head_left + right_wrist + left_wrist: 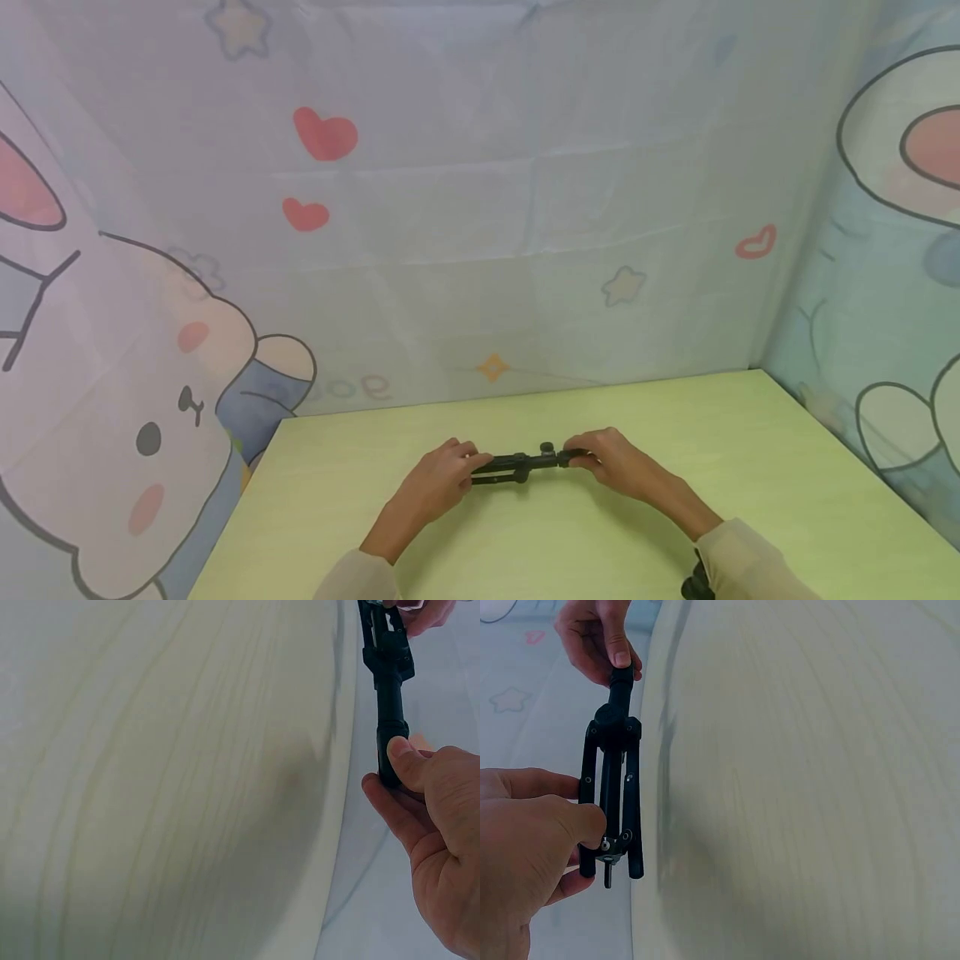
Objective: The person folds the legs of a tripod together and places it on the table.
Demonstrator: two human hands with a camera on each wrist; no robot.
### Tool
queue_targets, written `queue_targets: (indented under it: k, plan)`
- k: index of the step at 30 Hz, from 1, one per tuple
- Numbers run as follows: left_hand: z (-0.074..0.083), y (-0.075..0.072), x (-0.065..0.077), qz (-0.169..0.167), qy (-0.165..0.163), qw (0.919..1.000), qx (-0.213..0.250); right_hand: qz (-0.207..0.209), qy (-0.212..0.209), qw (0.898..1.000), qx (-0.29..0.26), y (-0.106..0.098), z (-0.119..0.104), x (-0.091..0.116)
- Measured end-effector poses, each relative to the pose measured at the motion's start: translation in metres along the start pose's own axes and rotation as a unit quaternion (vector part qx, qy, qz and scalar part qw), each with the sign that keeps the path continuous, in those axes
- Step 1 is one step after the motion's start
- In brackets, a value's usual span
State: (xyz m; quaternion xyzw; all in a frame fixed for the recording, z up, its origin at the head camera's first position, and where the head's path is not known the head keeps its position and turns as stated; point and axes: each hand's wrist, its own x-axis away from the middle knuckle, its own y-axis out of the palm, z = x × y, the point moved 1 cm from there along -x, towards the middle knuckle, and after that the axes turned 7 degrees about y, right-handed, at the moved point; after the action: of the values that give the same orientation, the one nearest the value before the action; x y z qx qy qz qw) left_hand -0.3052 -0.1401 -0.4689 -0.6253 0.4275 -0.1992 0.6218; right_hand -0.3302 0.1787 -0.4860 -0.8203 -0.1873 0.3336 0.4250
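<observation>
Both hands hold a small black tripod level above the table, its legs folded along the centre column. My left hand grips the leg end; in the left wrist view the thumb lies over one leg near the lower braces. With thumb and fingers, my right hand pinches the opposite end of the column. A round knob sticks up from the column between the hands.
A pale yellow-green table lies below the hands. Partly covered by the right sleeve, a black object sits at the near edge. A printed cloth with hearts, stars and cartoon animals hangs behind and at both sides.
</observation>
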Motion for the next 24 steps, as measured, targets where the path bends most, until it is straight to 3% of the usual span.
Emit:
queue_targets:
  k: [11,24]
  plan:
    - [0.001,0.012,0.000,-0.018,-0.003,0.9998,0.011,-0.008,0.002,1.000,0.005,0.010,0.007,0.002]
    - [0.001,0.015,-0.001,-0.017,-0.004,0.9998,0.009,-0.009,0.011,1.000,0.003,0.014,0.008,0.003]
